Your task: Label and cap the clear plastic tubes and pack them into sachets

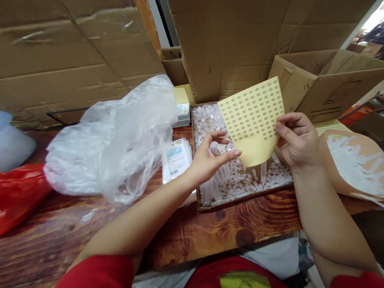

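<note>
My right hand (297, 138) pinches the right edge of a yellow sheet of stickers (253, 116), printed with rows of small dark oval marks; its lower part is bare. Beside the sheet's lower left corner is my left hand (211, 154), its thumb stretched toward that edge and its other fingers curled. A small translucent plastic tube (214, 148) shows inside those curled fingers, mostly hidden. Below both hands lies a shallow cardboard tray (246, 200) full of small clear plastic pieces (207, 116), with longer clear tubes (211, 192) at its front left corner.
Left of the tray lie printed packets (177, 160), a stack of cards (182, 114) and a large clear plastic bag (120, 140). A red bag (21, 192) is farther left. On the right sit a tan container of white strips (357, 164) and an open cardboard box (330, 84).
</note>
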Tool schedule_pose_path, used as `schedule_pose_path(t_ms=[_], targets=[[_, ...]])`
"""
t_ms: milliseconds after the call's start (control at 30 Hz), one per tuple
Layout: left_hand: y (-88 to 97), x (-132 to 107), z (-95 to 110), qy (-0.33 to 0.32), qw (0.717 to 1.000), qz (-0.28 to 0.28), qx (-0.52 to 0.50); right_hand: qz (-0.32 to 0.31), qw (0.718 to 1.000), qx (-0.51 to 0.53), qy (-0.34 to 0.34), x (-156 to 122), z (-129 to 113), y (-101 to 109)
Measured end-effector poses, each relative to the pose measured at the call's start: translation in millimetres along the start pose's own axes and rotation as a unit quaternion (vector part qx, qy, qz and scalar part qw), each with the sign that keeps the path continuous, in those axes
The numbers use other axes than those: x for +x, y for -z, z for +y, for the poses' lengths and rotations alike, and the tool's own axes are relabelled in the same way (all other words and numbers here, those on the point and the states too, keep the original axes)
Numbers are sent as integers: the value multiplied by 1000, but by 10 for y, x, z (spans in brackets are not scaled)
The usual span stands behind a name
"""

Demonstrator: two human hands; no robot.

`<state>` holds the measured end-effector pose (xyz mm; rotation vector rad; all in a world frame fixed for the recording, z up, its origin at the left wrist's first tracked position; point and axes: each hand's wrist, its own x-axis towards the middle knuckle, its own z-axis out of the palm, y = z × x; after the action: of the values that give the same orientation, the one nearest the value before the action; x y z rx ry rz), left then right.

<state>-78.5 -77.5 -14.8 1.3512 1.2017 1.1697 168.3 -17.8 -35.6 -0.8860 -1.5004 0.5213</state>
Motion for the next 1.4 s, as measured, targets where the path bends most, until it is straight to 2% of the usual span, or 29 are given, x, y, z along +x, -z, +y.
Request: schedule_pose_path(t_ms=[133,233,367,433,500,567,633,700,800,967,1167,1267,1400], targets=[[-90,-71,42,6,989,-94,-112,-20,997,78,-20,-172,-227,-222],[-151,-140,61,-2,985,-86,-147,-34,995,93,-30,-237,-303,-295],[-186,-191,52,-12,985,-77,-157,-24,997,77,-10,-265,-353,-310],[-189,-184,37,-15,984,-69,-166,-10,999,39,28,-280,-408,-307],[-186,-162,21,-10,983,-45,-180,22,995,-43,92,-309,-487,-302],[-182,-135,9,-9,981,-18,-191,47,972,-151,173,-347,-570,-298],[-176,-115,8,-16,982,-8,-190,30,942,-234,240,-384,-633,-304],[-168,-109,18,-29,984,-9,-175,-13,926,-258,274,-409,-662,-328],[-151,-118,41,-42,989,-17,-140,-38,932,-238,270,-422,-651,-391],[-112,-112,65,-71,991,-32,-105,-34,945,-207,252,-435,-591,-463],[-104,-76,49,-60,991,-32,-112,-17,951,-169,259,-458,-588,-468],[-112,-61,19,-49,994,-11,-93,-16,962,-150,226,-471,-616,-481],[-123,-46,9,-43,995,5,-95,-4,986,-91,140,-477,-642,-505]])
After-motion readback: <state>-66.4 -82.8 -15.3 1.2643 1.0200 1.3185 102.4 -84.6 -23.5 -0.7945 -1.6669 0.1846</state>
